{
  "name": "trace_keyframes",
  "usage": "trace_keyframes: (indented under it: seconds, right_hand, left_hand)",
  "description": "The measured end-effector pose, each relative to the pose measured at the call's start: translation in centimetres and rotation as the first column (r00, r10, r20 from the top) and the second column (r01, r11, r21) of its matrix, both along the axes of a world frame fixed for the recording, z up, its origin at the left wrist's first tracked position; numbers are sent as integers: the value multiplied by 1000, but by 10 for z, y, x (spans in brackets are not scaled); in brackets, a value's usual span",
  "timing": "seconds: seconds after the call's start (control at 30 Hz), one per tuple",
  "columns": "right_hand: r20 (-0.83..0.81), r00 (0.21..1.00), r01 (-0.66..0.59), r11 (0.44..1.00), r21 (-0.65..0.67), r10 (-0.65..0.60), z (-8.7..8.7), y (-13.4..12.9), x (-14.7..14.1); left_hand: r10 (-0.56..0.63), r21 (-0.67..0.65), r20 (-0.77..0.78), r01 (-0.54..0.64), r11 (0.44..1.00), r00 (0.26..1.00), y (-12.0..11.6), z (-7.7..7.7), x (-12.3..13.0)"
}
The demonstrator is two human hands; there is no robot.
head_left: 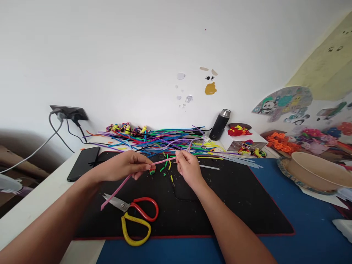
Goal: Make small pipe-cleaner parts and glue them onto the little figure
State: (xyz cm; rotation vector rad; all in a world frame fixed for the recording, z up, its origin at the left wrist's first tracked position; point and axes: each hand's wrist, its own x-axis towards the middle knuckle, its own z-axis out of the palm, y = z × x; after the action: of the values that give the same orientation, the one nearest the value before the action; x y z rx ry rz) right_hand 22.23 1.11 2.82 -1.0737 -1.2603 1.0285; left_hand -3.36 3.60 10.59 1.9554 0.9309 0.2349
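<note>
A pink pipe cleaner (162, 161) stretches between my two hands above the black mat. My left hand (132, 165) pinches it, together with a small red and green piece (152, 170) at the fingertips; the loose end slants down over the scissor blades. The fingers of my right hand (188, 167) are closed on the other end of the pink pipe cleaner. Scissors with one red and one yellow handle (136, 216) lie slightly open on the mat below my left hand. Short green and yellow scraps (169, 165) lie between and behind the hands.
Many coloured pipe cleaners (165, 139) are heaped along the wall. A phone (84, 163) lies at the left. A black bottle (220, 124) leans beside a white box (244, 139) with small figures. At the right sits a beige bowl (321, 170). The black mat (233, 205) covers the desk's middle.
</note>
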Motion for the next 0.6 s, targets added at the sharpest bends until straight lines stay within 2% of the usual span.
trace_keyframes:
  seconds: [0.17, 0.4, 0.6]
  right_hand:
    - [15, 998, 62, 998, -2, -62, -2, 4, 6]
    - [-3, 994, 110, 994, 15, -110, 2, 5, 12]
    - [3, 994, 113, 993, 13, -113, 4, 5, 13]
  left_hand:
    - [-29, 1, 11, 29, 1000, 1000, 9, 1, -15]
    - [-24, -44, -5, 23, 999, 1000, 19, 12, -43]
    - [-16, -29, 16, 17, 999, 1000, 34, 2, -72]
